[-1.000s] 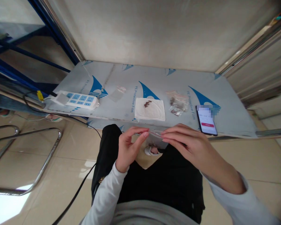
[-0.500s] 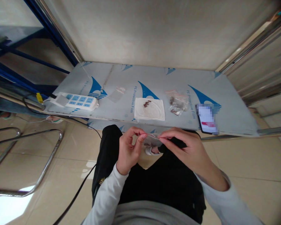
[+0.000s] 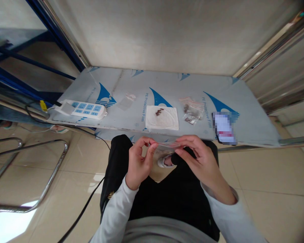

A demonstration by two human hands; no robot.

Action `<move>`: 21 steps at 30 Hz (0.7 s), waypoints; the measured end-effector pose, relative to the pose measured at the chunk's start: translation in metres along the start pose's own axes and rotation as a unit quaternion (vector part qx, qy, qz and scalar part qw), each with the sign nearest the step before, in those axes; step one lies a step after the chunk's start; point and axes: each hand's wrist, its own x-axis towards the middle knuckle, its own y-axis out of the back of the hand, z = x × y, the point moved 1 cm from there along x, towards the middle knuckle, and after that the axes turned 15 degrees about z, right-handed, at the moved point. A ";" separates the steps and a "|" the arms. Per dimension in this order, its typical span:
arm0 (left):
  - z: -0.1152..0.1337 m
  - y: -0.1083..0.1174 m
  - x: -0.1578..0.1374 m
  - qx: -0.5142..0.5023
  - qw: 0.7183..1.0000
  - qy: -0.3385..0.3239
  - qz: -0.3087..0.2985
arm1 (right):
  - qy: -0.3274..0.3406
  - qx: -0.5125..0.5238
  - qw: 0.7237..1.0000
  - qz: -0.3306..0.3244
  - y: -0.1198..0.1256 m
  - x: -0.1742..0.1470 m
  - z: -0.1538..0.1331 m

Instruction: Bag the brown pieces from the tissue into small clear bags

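Observation:
My left hand [image 3: 141, 161] pinches one end of a small clear zip bag [image 3: 165, 145] between thumb and forefinger. At the bag's other end, my right hand [image 3: 203, 161] has its thumb and fingers closed on the edge. The bag is stretched above my lap, just in front of the table; its contents, if any, are too faint to make out. Beyond it, a white cloth [image 3: 167, 122] lies flat on the table with several small dark brown pieces [image 3: 158, 112] on it. To the right of the cloth sit several clear zip bags [image 3: 194, 109] with dark pieces inside.
The table [image 3: 253, 114] is covered in printed protective film. A flat clear bag [image 3: 126, 103] and a white power strip [image 3: 88, 109] lie on the left, a phone [image 3: 223, 126] on the right. A metal chair frame [image 3: 58, 165] and a black cable [image 3: 83, 202] are at lower left.
My right hand has shifted its grip along the bag, moving slightly right, and more of the bag's edge shows between the hands. My left hand stays in place.

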 end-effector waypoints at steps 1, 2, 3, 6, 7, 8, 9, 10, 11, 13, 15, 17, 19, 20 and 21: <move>0.000 0.000 0.000 -0.004 1.000 0.004 0.000 | -0.003 0.011 1.000 -0.003 -0.001 -0.001 0.002; 0.000 0.001 0.000 -0.008 1.000 0.008 -0.001 | -0.009 0.022 1.000 -0.004 -0.002 -0.001 0.004; -0.001 0.001 0.001 -0.012 1.000 0.012 -0.001 | -0.018 0.033 0.999 -0.002 -0.002 -0.001 0.005; -0.001 0.002 0.001 -0.021 1.000 0.023 0.002 | -0.060 0.069 0.996 0.018 -0.003 -0.001 0.007; -0.001 0.002 0.002 -0.022 0.999 0.026 0.004 | -0.076 0.082 0.993 0.024 -0.003 -0.001 0.006; -0.001 0.003 0.002 -0.021 0.999 0.027 0.006 | -0.088 0.095 0.991 0.031 -0.003 -0.001 0.006; -0.001 0.003 0.002 -0.020 0.999 0.028 0.007 | -0.096 0.106 0.989 0.036 -0.004 -0.002 0.005; -0.001 0.002 0.002 -0.020 0.999 0.027 0.007 | -0.099 0.115 0.988 0.041 -0.004 -0.003 0.004; -0.002 0.002 0.002 -0.020 0.999 0.027 0.006 | -0.096 0.122 0.987 0.048 -0.005 -0.003 0.003; -0.002 0.002 0.001 -0.020 0.999 0.025 0.003 | -0.087 0.129 0.986 0.060 -0.007 -0.005 0.003; -0.003 0.001 0.000 -0.018 1.000 0.024 0.001 | -0.090 0.139 0.983 0.075 -0.010 -0.006 0.003; -0.003 0.000 -0.001 -0.015 1.000 0.020 0.000 | -0.114 0.166 0.975 0.093 -0.015 -0.008 0.005; -0.004 0.000 -0.001 -0.012 1.000 0.016 -0.001 | -0.147 0.208 0.962 0.103 -0.019 -0.011 0.006; -0.004 0.000 -0.001 -0.012 1.000 0.013 0.000 | -0.160 0.227 0.955 0.105 -0.020 -0.012 0.006; -0.005 0.000 -0.001 -0.012 1.000 0.011 0.001 | -0.169 0.242 0.950 0.104 -0.022 -0.013 0.006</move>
